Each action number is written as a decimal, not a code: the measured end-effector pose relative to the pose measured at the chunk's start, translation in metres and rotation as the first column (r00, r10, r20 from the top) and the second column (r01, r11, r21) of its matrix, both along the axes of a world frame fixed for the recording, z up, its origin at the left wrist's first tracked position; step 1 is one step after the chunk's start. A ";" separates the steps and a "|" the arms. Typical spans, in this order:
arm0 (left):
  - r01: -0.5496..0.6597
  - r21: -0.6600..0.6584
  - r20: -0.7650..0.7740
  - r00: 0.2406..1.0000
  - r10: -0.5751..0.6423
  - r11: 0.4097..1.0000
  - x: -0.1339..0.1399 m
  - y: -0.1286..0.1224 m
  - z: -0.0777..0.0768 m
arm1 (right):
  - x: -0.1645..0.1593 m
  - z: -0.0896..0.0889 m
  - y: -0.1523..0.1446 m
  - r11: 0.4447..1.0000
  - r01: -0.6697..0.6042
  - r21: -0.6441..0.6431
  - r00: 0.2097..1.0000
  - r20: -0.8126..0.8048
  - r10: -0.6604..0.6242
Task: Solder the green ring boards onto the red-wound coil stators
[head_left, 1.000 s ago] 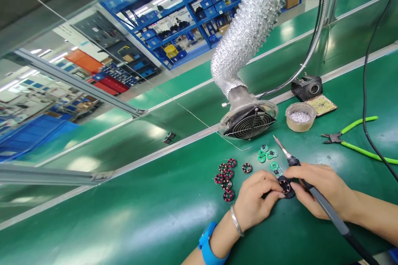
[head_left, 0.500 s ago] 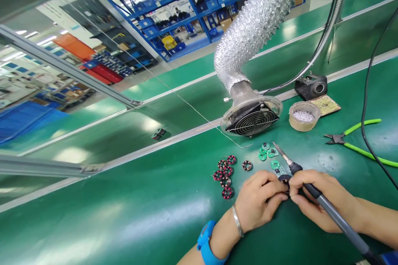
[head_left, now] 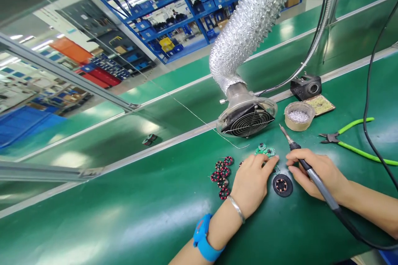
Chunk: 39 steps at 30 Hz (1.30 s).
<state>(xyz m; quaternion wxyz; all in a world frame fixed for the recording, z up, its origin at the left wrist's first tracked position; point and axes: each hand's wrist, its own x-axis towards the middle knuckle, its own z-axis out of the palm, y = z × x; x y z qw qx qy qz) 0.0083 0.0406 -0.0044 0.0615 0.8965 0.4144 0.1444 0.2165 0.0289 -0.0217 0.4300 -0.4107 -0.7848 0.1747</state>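
Note:
My right hand [head_left: 320,174] is closed around a soldering iron [head_left: 311,172], its tip pointing up and away to the left. My left hand [head_left: 251,178] reaches over the green bench, thumb apart from the fingers, at a small group of round green circuit boards [head_left: 271,152]; its fingertips partly hide them. Between my hands lies a round black pad [head_left: 289,190] with a copper-wound ring coil [head_left: 281,185] in its middle, touched by neither hand. Left of my left hand sit several small ring coils [head_left: 224,172] with red and black parts.
A fume extractor hood [head_left: 248,122] on a silver duct [head_left: 248,25] hangs behind the boards. Farther right are a tub of metal shavings [head_left: 299,116], a black iron holder [head_left: 306,87] and green-handled cutters [head_left: 332,137]. A black cable [head_left: 367,103] hangs at the right.
My left hand has let go of the black pad with its coil and moved up to the circuit boards. My right hand has drawn away from the pad, still holding the iron.

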 end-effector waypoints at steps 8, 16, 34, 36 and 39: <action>0.002 -0.107 0.144 0.989 0.014 0.994 -0.007 0.002 -0.011 | -0.001 0.004 -0.003 1.000 -0.020 0.007 1.000 -0.018 0.020; -0.101 -0.087 0.219 0.969 0.118 0.991 -0.010 -0.001 -0.015 | -0.003 0.005 -0.005 0.999 -0.038 0.016 0.998 -0.041 0.039; 0.085 -0.822 0.550 0.376 0.745 0.563 0.019 -0.030 0.018 | -0.024 0.011 -0.016 0.966 -0.027 0.259 0.995 -0.088 0.051; 0.079 -0.834 0.531 0.383 0.756 0.545 0.020 -0.030 0.020 | -0.023 0.012 -0.016 0.960 -0.057 0.274 0.991 -0.098 0.087; 0.077 -0.840 0.522 0.384 0.762 0.537 0.019 -0.029 0.021 | -0.021 0.014 -0.015 0.952 -0.126 0.281 0.985 -0.076 0.153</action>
